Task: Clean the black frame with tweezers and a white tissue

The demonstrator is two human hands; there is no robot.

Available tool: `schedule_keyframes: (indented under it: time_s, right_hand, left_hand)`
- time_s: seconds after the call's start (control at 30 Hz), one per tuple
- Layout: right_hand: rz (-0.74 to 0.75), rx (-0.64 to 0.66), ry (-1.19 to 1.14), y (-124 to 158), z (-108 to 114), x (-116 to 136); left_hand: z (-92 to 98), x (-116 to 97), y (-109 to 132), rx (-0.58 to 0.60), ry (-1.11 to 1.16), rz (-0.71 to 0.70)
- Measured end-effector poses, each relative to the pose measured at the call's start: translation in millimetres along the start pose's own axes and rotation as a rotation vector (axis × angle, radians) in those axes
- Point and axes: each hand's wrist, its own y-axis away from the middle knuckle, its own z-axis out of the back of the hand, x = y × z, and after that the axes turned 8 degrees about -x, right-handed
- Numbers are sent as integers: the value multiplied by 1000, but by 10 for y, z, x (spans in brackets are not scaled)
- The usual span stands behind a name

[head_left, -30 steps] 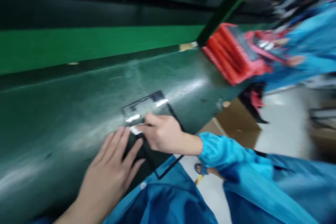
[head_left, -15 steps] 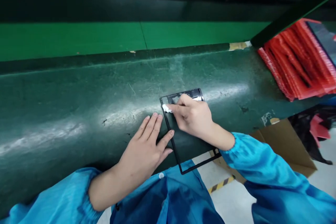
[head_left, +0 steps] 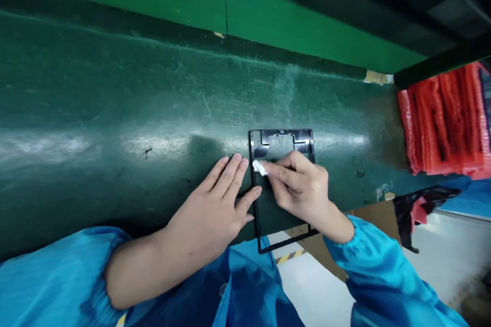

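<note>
A thin black rectangular frame (head_left: pixel 257 214) lies on the green worktop, its near end jutting past the front edge. My left hand (head_left: pixel 215 204) rests flat beside the frame's left side, fingers stretched out, the thumb at the bar. Between the thumb and fingers of my right hand (head_left: pixel 301 184) is a small crumpled white wipe (head_left: pixel 260 167), pressed to the left bar in its upper part. My right hand covers part of the frame's middle and right bar. At the far end the frame has wider black panels with cut-outs.
Red bubble-wrap bags (head_left: pixel 441 122) are stacked at the right end of the worktop (head_left: pixel 153 97). Below the front edge stand a cardboard box (head_left: pixel 378 219) and a black plastic bag (head_left: pixel 406 214). A green back panel (head_left: pixel 268 10) and a dark shelf run along the back.
The view has turned and shifted. My right hand has slid the white wipe a little toward me along the left bar. My left hand stays flat beside the frame.
</note>
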Motion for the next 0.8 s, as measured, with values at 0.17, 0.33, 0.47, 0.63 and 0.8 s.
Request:
schedule_keyframes:
  time_s: [0.17, 0.33, 0.47, 0.63, 0.8]
  right_hand:
    - [-12, -56, 5, -219, -134, -143]
    - [-2, -67, 21, -47, -99, -71]
    - [-19, -52, 61, 7, -119, -39]
    - [-8, -24, 138, 10, -120, 9]
    - [64, -26, 132, 217, -24, 147]
  left_hand:
    - [-8, 3, 12, 12, 13, 3]
    - [25, 153, -18, -2, 95, 10]
    - [1, 276, -102, -32, 118, 63]
    - [-105, 243, -140, 114, 13, 45]
    - [-115, 230, -129, 143, -36, 27]
